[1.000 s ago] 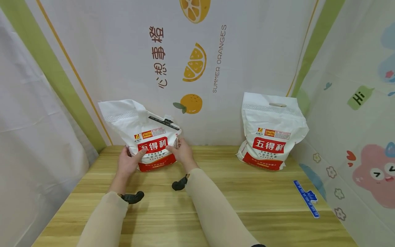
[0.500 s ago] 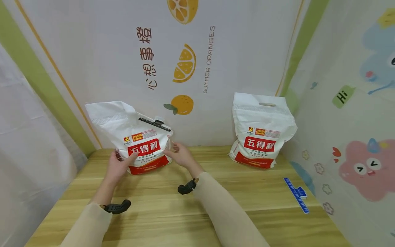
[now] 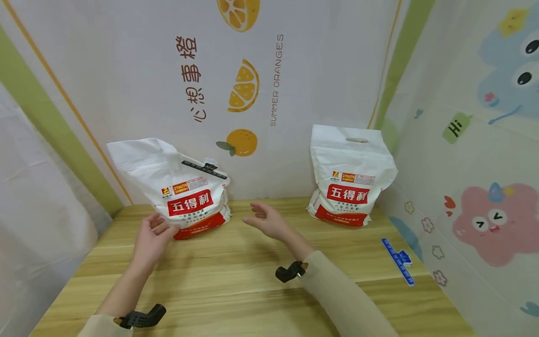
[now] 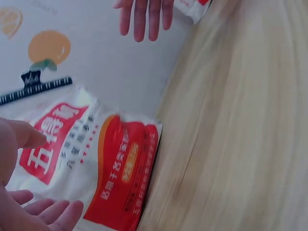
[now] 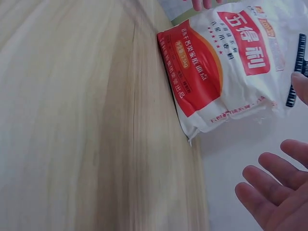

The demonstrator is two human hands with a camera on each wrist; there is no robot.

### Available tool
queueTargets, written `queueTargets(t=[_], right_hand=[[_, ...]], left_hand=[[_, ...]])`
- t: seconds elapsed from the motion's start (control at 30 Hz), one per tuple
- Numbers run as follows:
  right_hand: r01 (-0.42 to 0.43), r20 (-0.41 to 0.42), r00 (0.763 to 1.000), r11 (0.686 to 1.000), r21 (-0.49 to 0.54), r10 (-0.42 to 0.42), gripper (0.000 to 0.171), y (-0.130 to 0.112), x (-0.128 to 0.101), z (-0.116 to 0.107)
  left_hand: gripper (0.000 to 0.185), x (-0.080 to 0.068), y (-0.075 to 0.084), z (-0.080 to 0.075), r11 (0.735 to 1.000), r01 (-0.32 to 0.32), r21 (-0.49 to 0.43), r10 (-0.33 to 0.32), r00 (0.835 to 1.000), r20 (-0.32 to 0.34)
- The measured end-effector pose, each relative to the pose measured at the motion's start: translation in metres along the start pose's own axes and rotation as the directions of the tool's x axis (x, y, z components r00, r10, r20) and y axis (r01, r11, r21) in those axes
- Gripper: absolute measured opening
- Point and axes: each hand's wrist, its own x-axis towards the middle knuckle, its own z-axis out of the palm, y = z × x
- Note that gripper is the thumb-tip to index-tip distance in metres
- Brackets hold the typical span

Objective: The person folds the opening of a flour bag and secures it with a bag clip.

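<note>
On the left of the table stands a white-and-red flour bag, leaning against the curtain, its top folded over to one side. A black sealing clip is fixed across its sloping upper right edge. My left hand is beside the bag's lower left corner with loose, spread fingers; whether it still touches the bag is unclear. Apart from the bag, to its right, my right hand is in the air with relaxed fingers and nothing in it. The right wrist view shows that hand's fingers extended.
A second flour bag, with a handle hole at its top, stands upright at the back right. A blue sealing clip lies on the wooden table near its right edge. Printed curtains enclose the back and sides.
Both hands have let go of the clipped flour bag's front. The right hand has moved away to the right, the left back a little. The head view has turned rightward.
</note>
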Motion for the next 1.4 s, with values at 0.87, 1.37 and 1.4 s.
queueTargets(t=[0.87,1.37,1.4], right_hand=[[0.016,-0.152,0.988,0.998,-0.052,-0.024,0.063,0.014,-0.128,-0.108],[-0.001,-0.311,0.950,1.000,-0.001,0.000,0.063,0.018,-0.152,-0.173],[0.000,-0.326,0.945,1.000,-0.002,-0.001,0.062,0.019,-0.153,-0.177]], left_hand=[[0.046,-0.070,0.048,0.087,0.914,-0.370,-0.163,0.404,0.855,0.325],[0.046,-0.070,0.071,0.138,0.898,-0.377,-0.227,0.440,0.790,0.428],[0.047,-0.069,0.072,0.142,0.901,-0.372,-0.225,0.434,0.788,0.436]])
